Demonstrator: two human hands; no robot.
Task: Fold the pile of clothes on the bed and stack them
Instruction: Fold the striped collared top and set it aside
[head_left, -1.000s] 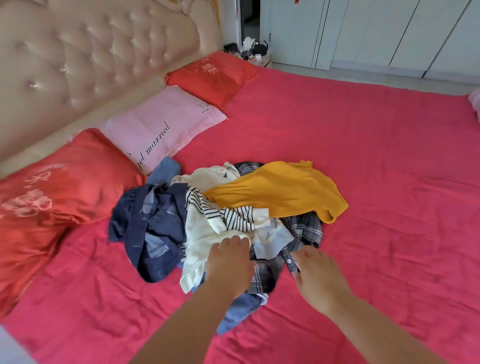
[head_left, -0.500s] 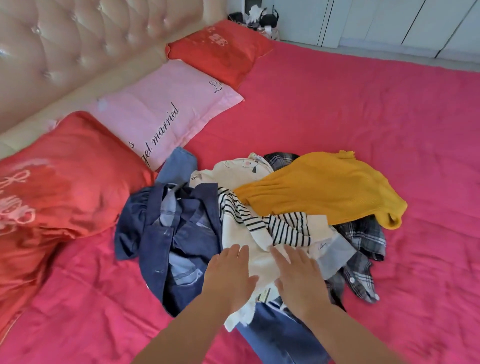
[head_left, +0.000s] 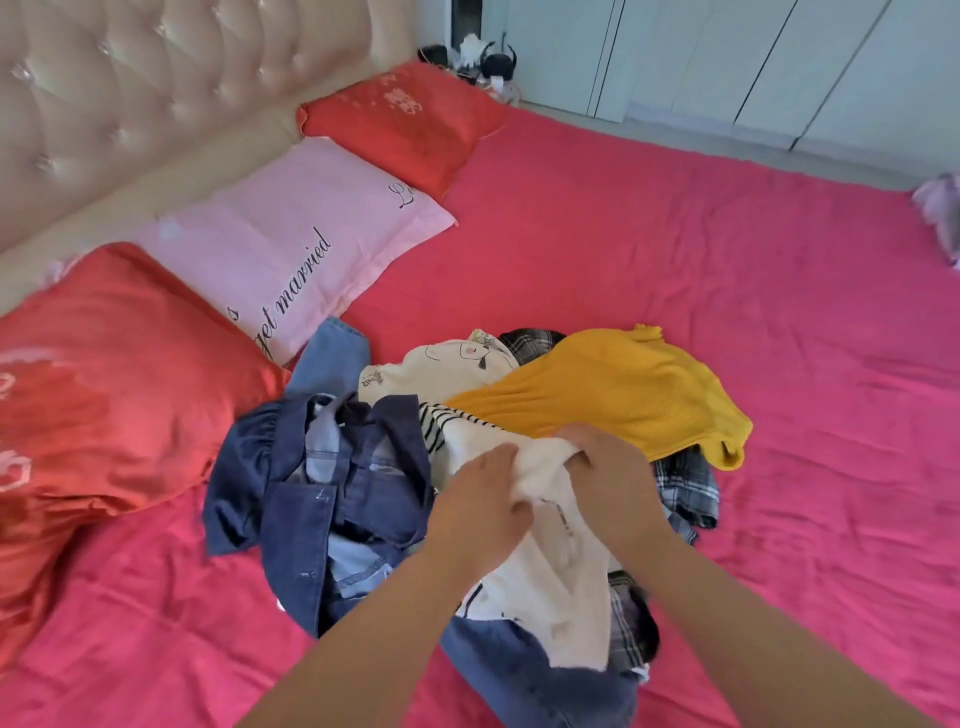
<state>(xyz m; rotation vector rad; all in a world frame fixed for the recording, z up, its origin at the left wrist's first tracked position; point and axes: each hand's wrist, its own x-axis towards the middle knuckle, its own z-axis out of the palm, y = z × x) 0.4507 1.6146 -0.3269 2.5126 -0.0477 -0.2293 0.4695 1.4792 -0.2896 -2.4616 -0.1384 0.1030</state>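
Pink pillow (head_left: 249, 244): black script along its length reads "get married". Lone "s" near its lower edge. Fragment "Le" at far corner, rest not readable.
Cream printed top (head_left: 447, 364) in clothes pile: short line of small dark lettering beside cartoon face, too small to read.
Far red pillow (head_left: 415, 119) and near red pillow (head_left: 114, 395): pale embroidered motifs, not legible as text.

Location: a home bedroom. I am at a wide pink-red bed (head_left: 623, 234) with a tufted cream headboard (head_left: 130, 88) and a pink pillow (head_left: 291, 234) between two red pillows (head_left: 114, 384). Far wall: white wardrobe doors (head_left: 779, 67).
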